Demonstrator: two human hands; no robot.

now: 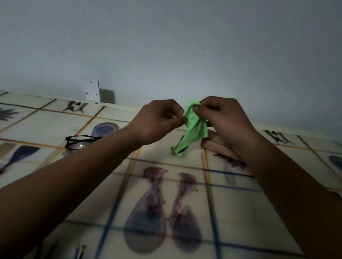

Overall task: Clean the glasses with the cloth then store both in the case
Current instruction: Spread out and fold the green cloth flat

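Forearms are reaching in from the lower left and lower right corners of the frame, crossing the bench (253, 211), which is wearing a pale cover printed with grid lines and dark fruit and leaf shapes. Left of centre, the glasses (78, 141), black-framed, are lying on the bench just beside the left forearm, which is hiding their right end.

Above the middle of the frame both hands are meeting over the bench. The left hand (157, 122) is curling its fingers, and its thumb and fingertips are pinching the left edge of the cloth (192, 130). The right hand (223, 120), fingers also curled, is pinching the cloth's top edge. The green cloth is hanging crumpled between the two hands, its lower tip drooping down close to the bench; whether it is touching the surface cannot be told.

Behind the right hand and wrist the case (214, 146), beige, is lying on the bench, mostly hidden, so whether its lid is up cannot be told.

At the bench's far edge, left of the hands, a white box (91, 92) is standing against the grey wall (182, 29), which is filling the upper half of the frame.
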